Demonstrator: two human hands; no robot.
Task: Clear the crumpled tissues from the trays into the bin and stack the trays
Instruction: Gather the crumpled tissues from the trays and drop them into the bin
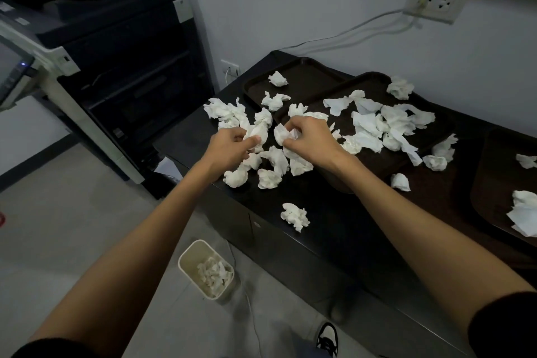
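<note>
Many crumpled tissues [386,125] lie around both hands, on the dark surface [343,229] and over the trays. The left hand [229,148] holds one white wad [257,134] in its grip, pinched between the thumb and the curled fingers. The right hand [311,141], just beside it, pinches a second wad [286,135] in the same manner. More wads lie under both grips and nearer to the person, many touching each other. Beyond the right grip is the middle tray [436,128], heaped with tissues. Its edge seems to lie over the far tray [302,78], which carries a few wads. Well to the right of the right grip is a third tray [494,177] with some tissues. Below the left forearm, on the floor, stands the bin [189,256], partly filled with tissues. Left of the left grip stands a large copier [116,61]. Both arms reach forward, almost straight, backs of the hands up.
</note>
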